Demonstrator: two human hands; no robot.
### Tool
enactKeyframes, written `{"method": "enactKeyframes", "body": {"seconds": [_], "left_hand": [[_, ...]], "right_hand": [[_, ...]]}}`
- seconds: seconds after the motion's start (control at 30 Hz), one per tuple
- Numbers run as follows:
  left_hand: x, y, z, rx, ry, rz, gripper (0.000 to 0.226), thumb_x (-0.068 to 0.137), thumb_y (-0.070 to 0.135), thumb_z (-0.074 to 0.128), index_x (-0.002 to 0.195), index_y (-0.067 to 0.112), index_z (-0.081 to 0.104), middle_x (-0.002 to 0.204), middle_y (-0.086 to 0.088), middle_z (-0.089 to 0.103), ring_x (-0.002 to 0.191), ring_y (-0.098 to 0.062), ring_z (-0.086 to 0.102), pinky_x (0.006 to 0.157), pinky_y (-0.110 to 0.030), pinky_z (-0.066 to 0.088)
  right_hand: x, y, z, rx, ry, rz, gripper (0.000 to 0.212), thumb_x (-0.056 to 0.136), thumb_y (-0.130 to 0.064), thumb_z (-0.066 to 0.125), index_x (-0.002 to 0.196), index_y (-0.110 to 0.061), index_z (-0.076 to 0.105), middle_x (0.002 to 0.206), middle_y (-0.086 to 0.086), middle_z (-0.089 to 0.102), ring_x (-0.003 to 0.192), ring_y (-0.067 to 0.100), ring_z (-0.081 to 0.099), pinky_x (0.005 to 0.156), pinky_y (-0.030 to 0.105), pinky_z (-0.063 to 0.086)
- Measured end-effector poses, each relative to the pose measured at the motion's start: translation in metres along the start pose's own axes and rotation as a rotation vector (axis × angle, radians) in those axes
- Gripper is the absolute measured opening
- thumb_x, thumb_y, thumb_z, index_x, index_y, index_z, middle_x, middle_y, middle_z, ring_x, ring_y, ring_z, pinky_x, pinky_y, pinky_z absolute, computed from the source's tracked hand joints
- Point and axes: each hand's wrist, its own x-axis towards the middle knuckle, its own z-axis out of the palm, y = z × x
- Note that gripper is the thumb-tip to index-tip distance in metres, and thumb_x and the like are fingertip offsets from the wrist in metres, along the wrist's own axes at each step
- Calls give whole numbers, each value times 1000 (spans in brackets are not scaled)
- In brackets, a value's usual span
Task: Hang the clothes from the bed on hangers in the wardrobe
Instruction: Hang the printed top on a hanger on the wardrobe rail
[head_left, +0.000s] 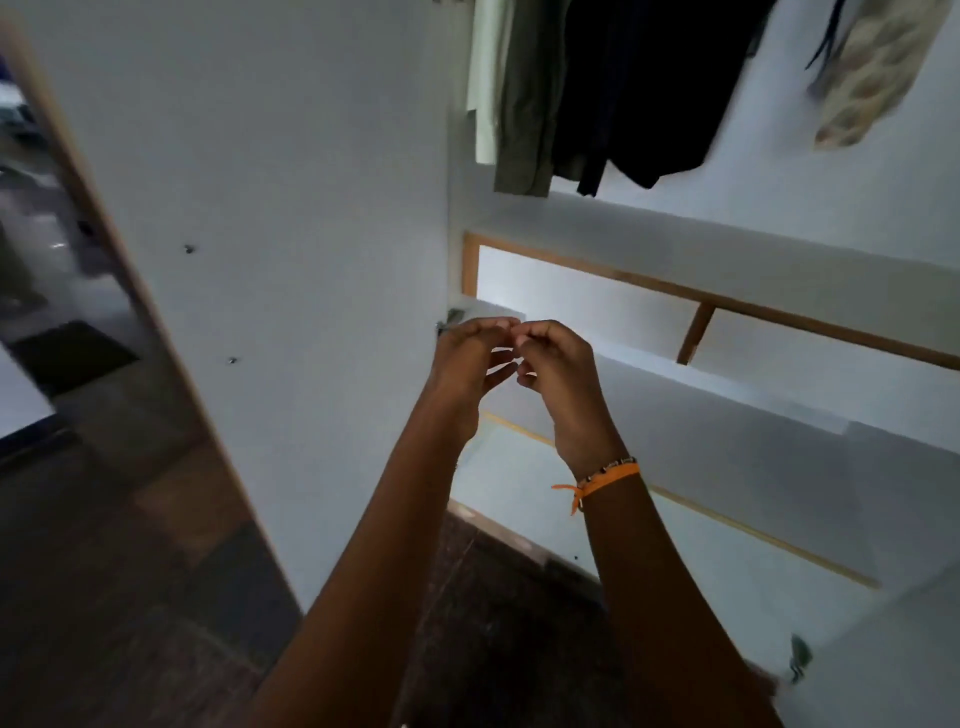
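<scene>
Bare left hand (470, 364) and right hand (558, 374) curl fingertip-to-fingertip

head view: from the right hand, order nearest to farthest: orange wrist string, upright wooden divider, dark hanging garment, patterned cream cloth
1. Orange wrist string, on the wrist just below the right hand.
2. Upright wooden divider, to the right in the wardrobe frame.
3. Dark hanging garment, above, on the rail.
4. Patterned cream cloth, top right corner.
</scene>
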Motion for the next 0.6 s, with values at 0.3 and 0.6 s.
{"method": "enactKeyframes", "body": {"seconds": [0.3,0.6], "left_hand": [[-85,-24,-135,-8,296,-113,17,93,7,49,93,10,65,87,-4,67,84,-15,64,78,-26,52],[-231,-22,-303,-93,702,-155,24,92,5,48,74,17,60,65,0,60,67,-11,55,65,-23,43]], "right_hand": [[-88,30,116,58,-304,191,15,92,-5,48,89,-10,62,83,6,60,71,13,53,65,24,46],[-227,26,275,49,-725,282,21,95,-3,44,103,-2,64,78,-2,61,59,0,54,52,12,40]]}}
